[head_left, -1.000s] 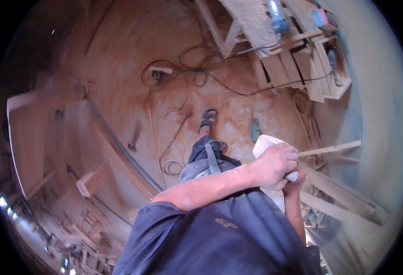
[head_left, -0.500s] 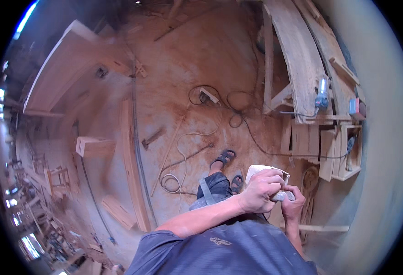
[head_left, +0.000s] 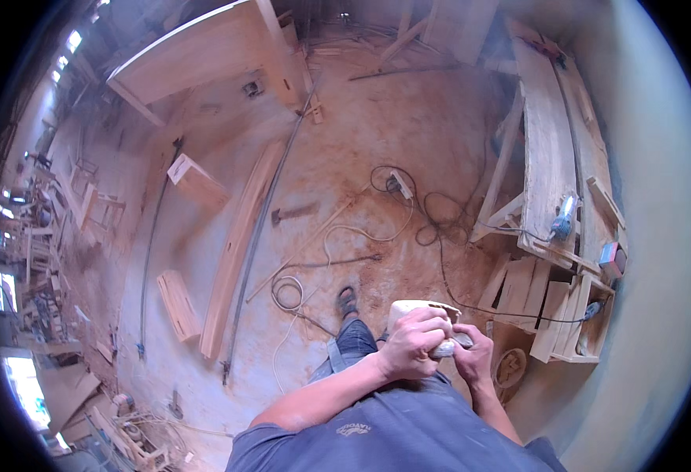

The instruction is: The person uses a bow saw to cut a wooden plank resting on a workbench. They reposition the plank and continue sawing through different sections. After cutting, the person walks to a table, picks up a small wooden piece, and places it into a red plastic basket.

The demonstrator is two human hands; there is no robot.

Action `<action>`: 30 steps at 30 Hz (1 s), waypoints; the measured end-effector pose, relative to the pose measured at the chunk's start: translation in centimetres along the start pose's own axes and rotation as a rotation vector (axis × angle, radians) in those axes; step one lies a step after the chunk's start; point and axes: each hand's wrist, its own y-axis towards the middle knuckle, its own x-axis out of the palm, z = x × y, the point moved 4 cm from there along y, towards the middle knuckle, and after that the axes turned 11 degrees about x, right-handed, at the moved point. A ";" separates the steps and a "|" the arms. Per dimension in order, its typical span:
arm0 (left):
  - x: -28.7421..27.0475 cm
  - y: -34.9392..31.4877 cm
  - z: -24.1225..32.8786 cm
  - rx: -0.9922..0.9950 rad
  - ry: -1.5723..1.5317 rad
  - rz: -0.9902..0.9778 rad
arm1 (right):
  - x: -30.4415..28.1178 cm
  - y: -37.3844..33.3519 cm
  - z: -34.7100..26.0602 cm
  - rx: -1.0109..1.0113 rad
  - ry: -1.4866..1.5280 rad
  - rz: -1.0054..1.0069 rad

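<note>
I stand on a sawdust-covered floor with both hands together in front of my body. My left hand (head_left: pixel 413 343) grips a pale wooden piece (head_left: pixel 418 308) from above, fingers wrapped over it. My right hand (head_left: pixel 473 360) is closed against the piece's right side, and a small grey thing (head_left: pixel 452 347) shows between the two hands; I cannot tell what it is. My left forearm crosses in from the lower left over my blue shirt. One foot in a dark shoe (head_left: pixel 348 300) shows below the hands.
A plank workbench (head_left: pixel 554 141) runs along the right wall with a blue-grey power tool (head_left: pixel 563 219) and a small box (head_left: pixel 611 259). Cables and a power strip (head_left: pixel 397 186) lie on the floor, with a hammer (head_left: pixel 294 212), a long plank (head_left: pixel 237 252) and a wooden box (head_left: pixel 196 181).
The view has swung, so the bench now sits at the right and more floor shows at the left. Both hands stay closed on the pale wooden piece.
</note>
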 end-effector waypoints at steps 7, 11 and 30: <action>-6.4 -4.0 3.1 -0.016 0.161 0.214 | 5.0 -0.8 -4.8 -0.151 0.000 -0.154; -11.1 -8.5 3.5 -0.080 0.247 0.324 | 8.7 -1.4 -6.5 -0.218 -0.149 -0.255; -31.6 -11.0 -13.5 -0.333 0.668 0.748 | 5.6 3.7 26.8 0.552 -0.746 -0.490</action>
